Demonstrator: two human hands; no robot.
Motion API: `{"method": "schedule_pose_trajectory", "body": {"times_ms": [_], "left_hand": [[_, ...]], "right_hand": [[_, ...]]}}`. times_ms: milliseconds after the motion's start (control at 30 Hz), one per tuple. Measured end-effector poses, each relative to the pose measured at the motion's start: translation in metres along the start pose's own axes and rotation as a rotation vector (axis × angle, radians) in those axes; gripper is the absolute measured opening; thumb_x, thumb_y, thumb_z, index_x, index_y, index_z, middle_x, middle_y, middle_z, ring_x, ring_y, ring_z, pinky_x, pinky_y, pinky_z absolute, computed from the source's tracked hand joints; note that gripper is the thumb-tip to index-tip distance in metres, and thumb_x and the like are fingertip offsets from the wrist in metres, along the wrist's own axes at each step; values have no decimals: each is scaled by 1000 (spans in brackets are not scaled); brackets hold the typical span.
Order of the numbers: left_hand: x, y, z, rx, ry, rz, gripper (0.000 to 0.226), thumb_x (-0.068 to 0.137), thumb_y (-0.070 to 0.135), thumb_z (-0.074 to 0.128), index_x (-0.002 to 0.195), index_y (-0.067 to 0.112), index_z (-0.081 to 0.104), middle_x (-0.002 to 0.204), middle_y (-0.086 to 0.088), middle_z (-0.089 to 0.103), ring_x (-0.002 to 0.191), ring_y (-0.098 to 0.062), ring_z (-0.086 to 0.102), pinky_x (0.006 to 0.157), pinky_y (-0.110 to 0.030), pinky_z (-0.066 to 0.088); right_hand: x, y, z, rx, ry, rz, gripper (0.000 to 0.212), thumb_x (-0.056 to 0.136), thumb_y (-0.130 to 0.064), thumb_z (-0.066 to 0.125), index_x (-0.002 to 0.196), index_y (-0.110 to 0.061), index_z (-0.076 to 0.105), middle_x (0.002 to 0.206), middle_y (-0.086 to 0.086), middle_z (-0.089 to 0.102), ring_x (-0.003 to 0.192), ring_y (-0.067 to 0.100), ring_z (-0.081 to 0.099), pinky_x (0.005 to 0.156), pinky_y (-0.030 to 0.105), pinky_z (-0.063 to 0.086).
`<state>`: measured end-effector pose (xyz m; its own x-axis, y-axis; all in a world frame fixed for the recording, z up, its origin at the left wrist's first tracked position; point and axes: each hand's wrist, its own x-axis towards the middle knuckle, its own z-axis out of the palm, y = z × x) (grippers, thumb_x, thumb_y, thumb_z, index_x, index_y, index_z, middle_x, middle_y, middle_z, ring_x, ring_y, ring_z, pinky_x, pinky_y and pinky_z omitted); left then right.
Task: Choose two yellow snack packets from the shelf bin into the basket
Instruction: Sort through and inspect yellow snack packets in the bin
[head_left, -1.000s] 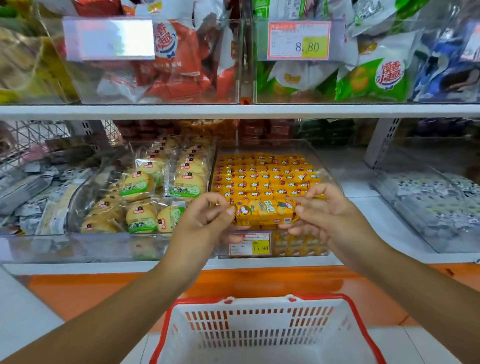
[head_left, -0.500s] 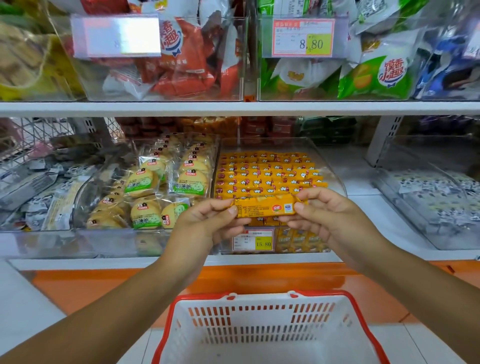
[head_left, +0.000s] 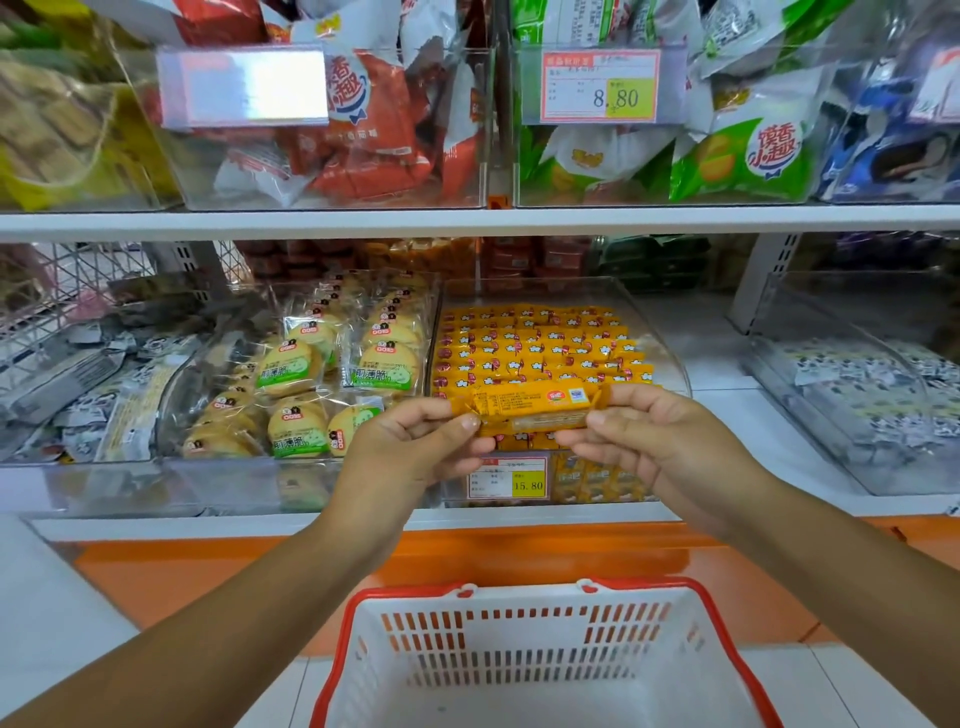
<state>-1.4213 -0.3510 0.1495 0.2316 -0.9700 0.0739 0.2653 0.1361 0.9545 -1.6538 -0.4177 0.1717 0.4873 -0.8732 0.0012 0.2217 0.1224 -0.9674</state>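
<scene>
**Here: one yellow packet pinched at both ends, basket waiting below**

Fig. The left hand (head_left: 415, 441) and right hand (head_left: 660, 441) each pinch one end of a single yellow snack packet (head_left: 535, 410), thumb and fingers curled on it. The packet lies roughly level, small print facing the camera, just in front of the clear shelf bin (head_left: 662, 343), which holds rows of like yellow packets. The red-rimmed basket (head_left: 524, 631) stands directly below, well apart from the packet.

Step in hand (judged): carry the packet down into the basket.

To do it well:
- Release one hand and keep the other's pinch on the crimped end, not the middle, as the contents are prob. brittle.
- Lower straight down to w/in the rim before letting go.
- Then reach back for packet no. 2.

Surroundings:
- Round biscuit packs (head_left: 296, 364) sit in the bin just left.
- A price tag reading 15.80 (head_left: 506, 478) is on the bin front.
- An upper shelf board (head_left: 467, 221) carries bins of red bags (head_left: 363, 156) and green bags (head_left: 743, 161).

Obstacles: nothing lies betw. the hands and the basket. The bin's curved clear front must be cleared on the next reach.
</scene>
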Motion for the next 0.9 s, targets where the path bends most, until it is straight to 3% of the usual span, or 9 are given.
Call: {"method": "schedule_pose_trajectory", "body": {"times_ms": [133, 233, 300, 367, 467, 633, 733, 833, 900], "left_hand": [[0, 1, 2, -71, -49, -25, 8, 77, 23, 70, 73, 17, 72, 101, -11, 75, 100, -21, 72, 80, -25, 58], [-3, 2, 6, -154, -98, -62, 20, 83, 19, 65, 64, 23, 71, 102, -7, 76, 101, -19, 72, 79, -23, 57], [-5, 3, 8, -156, -80, -68, 17, 82, 19, 66, 66, 23, 71, 95, -3, 76, 92, -15, 74, 73, -21, 58], [-5, 5, 9, -183, -29, -63, 6, 78, 18, 70, 85, 18, 69, 90, -2, 76, 84, -14, 75, 69, -21, 59], [-6, 8, 11, -158, 40, -50, 37, 74, 19, 74, 111, 17, 68, 103, -5, 75, 86, -19, 74, 71, -24, 59], [-13, 10, 13, 39, 67, -1, 41, 75, 33, 71, 112, 18, 74, 107, -5, 76, 94, -20, 74, 74, -25, 59], [-13, 10, 6, 106, 12, 0, 52, 74, 29, 75, 124, 19, 67, 111, -1, 75, 98, -19, 74, 80, -27, 59], [-12, 9, 0, 196, 16, 26, 41, 87, 13, 71, 127, 14, 66, 103, -2, 77, 93, -20, 75, 76, -29, 61], [-9, 4, -4, 354, 5, 76, 27, 92, 19, 67, 119, 25, 71, 96, 0, 78, 88, -18, 75, 76, -40, 63]], "right_hand": [[1, 2, 3, 14, -16, -3, 4, 76, -17, 71, 75, -17, 67, 112, 16, 73, 103, 29, 72, 76, 24, 59], [0, 2, 4, 96, -31, -4, 16, 79, -14, 67, 64, -15, 62, 112, 19, 73, 107, 28, 71, 77, 23, 58], [-1, 4, 6, 97, -18, -7, 14, 79, -13, 67, 66, -12, 61, 110, 19, 73, 103, 28, 72, 73, 21, 59], [-2, 4, 7, 72, 17, -18, 12, 78, -16, 67, 78, -8, 58, 108, 18, 74, 98, 29, 73, 68, 21, 59], [-5, 1, 12, 63, 70, -78, 28, 77, -16, 69, 100, -8, 54, 108, 14, 75, 93, 31, 74, 66, 24, 60], [-11, 1, 21, -62, 121, -137, 22, 88, -23, 62, 109, -18, 68, 104, 7, 76, 88, 26, 75, 67, 23, 59], [-10, 0, 25, -52, 55, -118, 42, 78, -34, 69, 118, -21, 67, 106, 0, 76, 94, 22, 74, 74, 22, 59], [-7, 3, 27, -188, 25, -115, 51, 76, -20, 78, 122, -35, 63, 113, -4, 74, 101, 18, 72, 88, 31, 56], [-4, 7, 29, -315, 59, -165, 45, 85, -9, 73, 118, -39, 64, 103, -3, 75, 91, 14, 73, 84, 30, 56]]}}
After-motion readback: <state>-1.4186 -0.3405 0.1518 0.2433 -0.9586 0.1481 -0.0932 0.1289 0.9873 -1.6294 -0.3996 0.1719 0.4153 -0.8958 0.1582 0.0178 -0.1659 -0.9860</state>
